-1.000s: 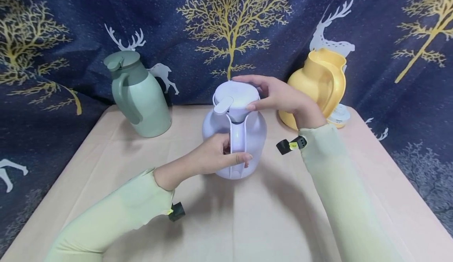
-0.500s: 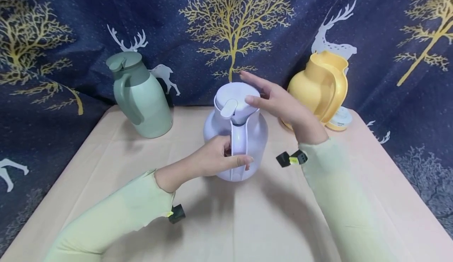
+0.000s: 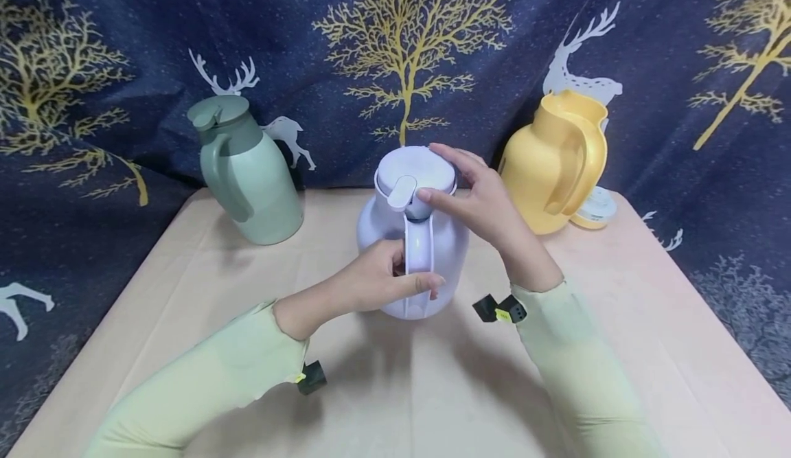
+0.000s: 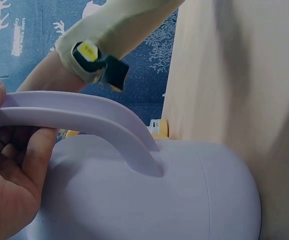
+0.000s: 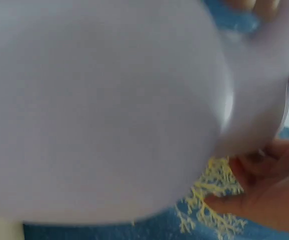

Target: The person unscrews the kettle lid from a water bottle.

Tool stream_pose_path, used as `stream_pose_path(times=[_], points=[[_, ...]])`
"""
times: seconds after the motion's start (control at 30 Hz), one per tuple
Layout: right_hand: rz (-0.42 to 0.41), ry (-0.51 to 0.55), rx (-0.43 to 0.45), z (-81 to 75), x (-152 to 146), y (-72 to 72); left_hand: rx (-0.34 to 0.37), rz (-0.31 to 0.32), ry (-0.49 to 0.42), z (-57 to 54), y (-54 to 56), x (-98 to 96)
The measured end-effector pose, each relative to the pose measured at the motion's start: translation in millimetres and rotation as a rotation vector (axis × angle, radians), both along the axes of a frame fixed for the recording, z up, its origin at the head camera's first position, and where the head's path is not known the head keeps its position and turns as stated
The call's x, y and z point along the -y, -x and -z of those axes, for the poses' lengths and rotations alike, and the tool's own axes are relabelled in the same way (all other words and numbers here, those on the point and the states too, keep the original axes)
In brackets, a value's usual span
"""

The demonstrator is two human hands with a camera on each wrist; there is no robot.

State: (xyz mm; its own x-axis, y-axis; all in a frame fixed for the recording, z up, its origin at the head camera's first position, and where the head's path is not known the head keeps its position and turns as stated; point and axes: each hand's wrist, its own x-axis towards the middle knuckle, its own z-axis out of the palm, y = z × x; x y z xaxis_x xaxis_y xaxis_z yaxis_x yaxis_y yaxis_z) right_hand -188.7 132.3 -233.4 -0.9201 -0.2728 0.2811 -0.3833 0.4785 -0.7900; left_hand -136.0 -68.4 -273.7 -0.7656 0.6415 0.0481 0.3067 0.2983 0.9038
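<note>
A lavender thermos jug point(image 3: 454, 248) stands upright on the table, its handle point(image 3: 419, 245) toward me. My left hand point(image 3: 373, 281) grips that handle, thumb across its front; the left wrist view shows the left hand point(image 4: 9, 192) around the handle's upper part. On top sits the round lid point(image 3: 402, 163) with a tongue-shaped lever. My right hand point(image 3: 485, 197) holds the lid's right side, thumb near the lever and fingers around the far edge. In the blurred right wrist view, the right hand point(image 5: 277, 195) is at the jug's neck.
A green thermos jug point(image 3: 259, 176) with its lid on stands at the back left. At the back right is a yellow jug point(image 3: 525, 163) without a lid, with a white-and-yellow lid point(image 3: 596, 207) beside it. A dark patterned cloth point(image 3: 346, 66) hangs behind the table point(image 3: 469, 403).
My right hand loosened from the lid, lifting its fingers, and has come back onto it with its wrist lower and thumb closer to the lever. The left hand keeps its grip.
</note>
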Motion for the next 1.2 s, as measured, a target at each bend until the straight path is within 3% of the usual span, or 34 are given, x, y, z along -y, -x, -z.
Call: stream_pose_path(times=[0.2, 0.5, 0.83, 1.2], points=[[-0.089, -0.008, 0.009, -3.3, -9, 13.0, -0.002, -0.006, 0.023, -0.4, 0.8, -0.2], [-0.284, 0.053, 0.139, -6.5, -20, 33.2, 0.000, -0.005, 0.025, -1.3, 1.3, 1.1], [-0.490, 0.043, 0.164, -10.1, -27, 56.8, 0.006, 0.000, -0.004, 0.1, 2.6, 1.5], [-0.598, 0.266, 0.222, 8.4, -28, 60.8, 0.007, 0.009, 0.008, -0.2, 4.4, 1.3]])
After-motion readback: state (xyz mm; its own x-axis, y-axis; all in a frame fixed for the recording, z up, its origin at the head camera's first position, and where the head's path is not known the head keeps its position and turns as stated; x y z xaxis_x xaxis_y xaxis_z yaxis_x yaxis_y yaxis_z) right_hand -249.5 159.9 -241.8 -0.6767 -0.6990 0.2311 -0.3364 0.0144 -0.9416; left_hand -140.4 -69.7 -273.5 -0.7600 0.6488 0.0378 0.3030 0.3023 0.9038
